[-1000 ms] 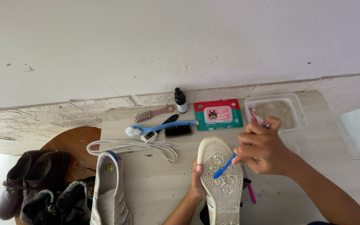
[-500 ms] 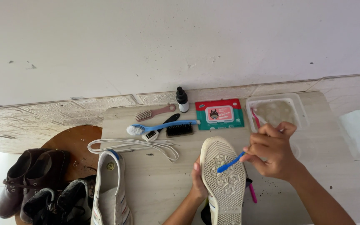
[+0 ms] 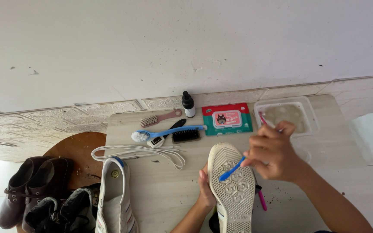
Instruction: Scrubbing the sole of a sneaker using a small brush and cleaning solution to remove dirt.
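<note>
Right hand (image 3: pixel 274 152) shifted lower on the upturned white sneaker sole (image 3: pixel 232 183) than a second ago, grip pinching a small blue brush (image 3: pixel 232 168) whose tip now lies mid-sole rather than near the toe, suggesting scrubbing that travels along the tread. Left hand (image 3: pixel 205 190) clasping the sneaker's edge, sole facing up over the pale wooden surface (image 3: pixel 160 190). Clear plastic tray (image 3: pixel 311 115) at the far right holding cloudy water and a pink-handled tool (image 3: pixel 263 118), beside a green wipes pack (image 3: pixel 227 118) and a dark dropper bottle (image 3: pixel 188 105).
</note>
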